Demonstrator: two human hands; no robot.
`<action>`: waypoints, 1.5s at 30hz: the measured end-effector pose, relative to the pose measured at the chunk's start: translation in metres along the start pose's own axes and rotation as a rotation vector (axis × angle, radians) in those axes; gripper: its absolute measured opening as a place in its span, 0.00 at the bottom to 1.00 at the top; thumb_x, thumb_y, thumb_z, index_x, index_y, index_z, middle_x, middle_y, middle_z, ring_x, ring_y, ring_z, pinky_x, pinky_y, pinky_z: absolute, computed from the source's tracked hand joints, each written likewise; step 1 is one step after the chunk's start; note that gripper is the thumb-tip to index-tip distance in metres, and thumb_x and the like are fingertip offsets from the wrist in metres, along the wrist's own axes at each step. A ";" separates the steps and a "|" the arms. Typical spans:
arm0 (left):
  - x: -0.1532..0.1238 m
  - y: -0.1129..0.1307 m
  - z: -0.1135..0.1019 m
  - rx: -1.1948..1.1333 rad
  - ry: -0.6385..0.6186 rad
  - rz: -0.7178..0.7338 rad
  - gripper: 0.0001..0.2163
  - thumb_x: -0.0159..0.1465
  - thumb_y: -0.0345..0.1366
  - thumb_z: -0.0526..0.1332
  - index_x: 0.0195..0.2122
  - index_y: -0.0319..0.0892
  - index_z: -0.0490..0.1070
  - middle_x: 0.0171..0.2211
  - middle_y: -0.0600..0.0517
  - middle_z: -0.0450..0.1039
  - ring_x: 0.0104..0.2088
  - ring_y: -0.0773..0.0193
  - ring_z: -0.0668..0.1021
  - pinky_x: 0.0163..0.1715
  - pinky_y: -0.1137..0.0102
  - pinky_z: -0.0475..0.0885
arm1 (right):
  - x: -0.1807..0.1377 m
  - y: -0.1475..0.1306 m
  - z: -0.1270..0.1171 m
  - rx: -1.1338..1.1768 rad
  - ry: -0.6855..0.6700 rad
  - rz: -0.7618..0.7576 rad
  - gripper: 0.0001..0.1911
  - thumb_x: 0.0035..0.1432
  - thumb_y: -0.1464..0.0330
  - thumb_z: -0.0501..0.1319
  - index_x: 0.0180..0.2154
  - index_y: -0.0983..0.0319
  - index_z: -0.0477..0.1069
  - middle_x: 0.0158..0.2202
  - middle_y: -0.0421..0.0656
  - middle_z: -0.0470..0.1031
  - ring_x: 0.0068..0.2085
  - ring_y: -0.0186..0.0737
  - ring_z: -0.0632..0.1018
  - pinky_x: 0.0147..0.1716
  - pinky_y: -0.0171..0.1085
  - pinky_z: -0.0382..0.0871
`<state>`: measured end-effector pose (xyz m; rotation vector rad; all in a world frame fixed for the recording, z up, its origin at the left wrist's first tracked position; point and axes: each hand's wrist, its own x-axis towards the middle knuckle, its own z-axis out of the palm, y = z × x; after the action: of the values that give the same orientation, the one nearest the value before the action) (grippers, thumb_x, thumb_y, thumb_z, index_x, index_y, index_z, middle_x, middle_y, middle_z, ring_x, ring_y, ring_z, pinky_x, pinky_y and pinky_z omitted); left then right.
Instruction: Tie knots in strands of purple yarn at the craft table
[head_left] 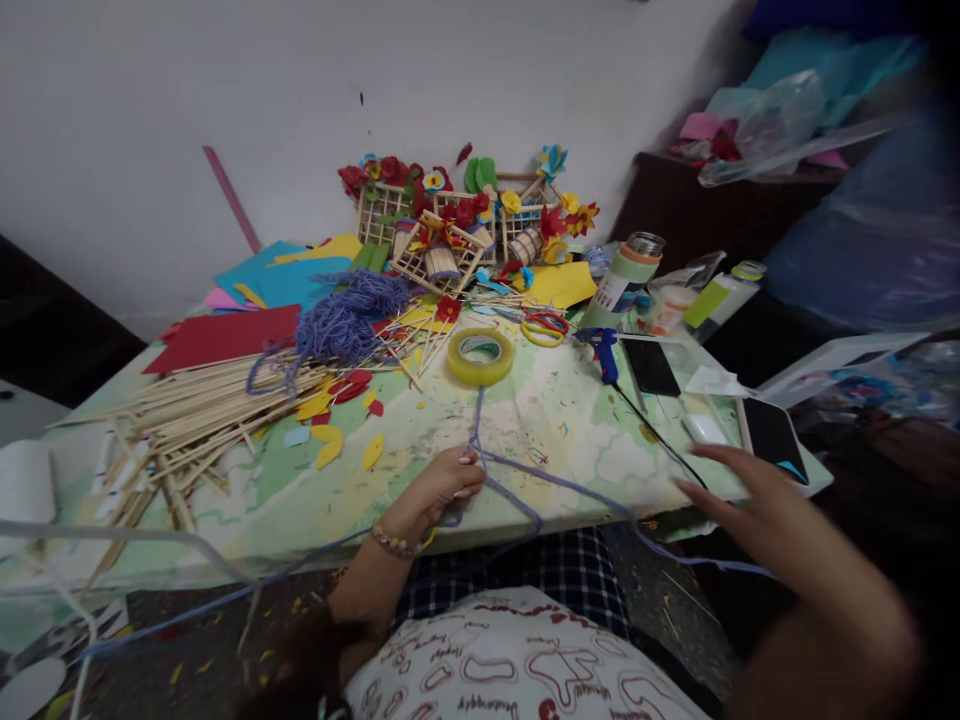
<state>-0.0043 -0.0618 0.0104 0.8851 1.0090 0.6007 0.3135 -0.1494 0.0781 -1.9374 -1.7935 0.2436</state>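
Observation:
My left hand rests at the near edge of the low table, fingers curled round a strand of purple yarn that runs up to a heap of the same yarn and trails off to the right. My right hand reaches out over the table's right edge, fingers stretched and spread, holding nothing, close to a black cord and a dark phone. A roll of clear tape lies just beyond the left hand.
A bundle of wooden sticks covers the left of the table beside red and blue paper sheets. Stick baskets with felt flowers stand against the wall. A blue glue gun, scissors and bottles sit at right.

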 end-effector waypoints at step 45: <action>-0.001 -0.005 -0.011 0.777 0.465 0.358 0.07 0.51 0.35 0.55 0.22 0.42 0.55 0.20 0.58 0.57 0.23 0.69 0.64 0.24 0.74 0.60 | 0.059 -0.121 0.161 1.340 -0.927 0.307 0.16 0.42 0.69 0.61 0.22 0.60 0.51 0.10 0.29 0.54 0.12 0.23 0.51 0.12 0.27 0.40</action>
<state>-0.0146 -0.0612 0.0040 1.6841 1.5643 0.7450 0.1415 -0.0524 0.0056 -1.0254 -1.0427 2.0578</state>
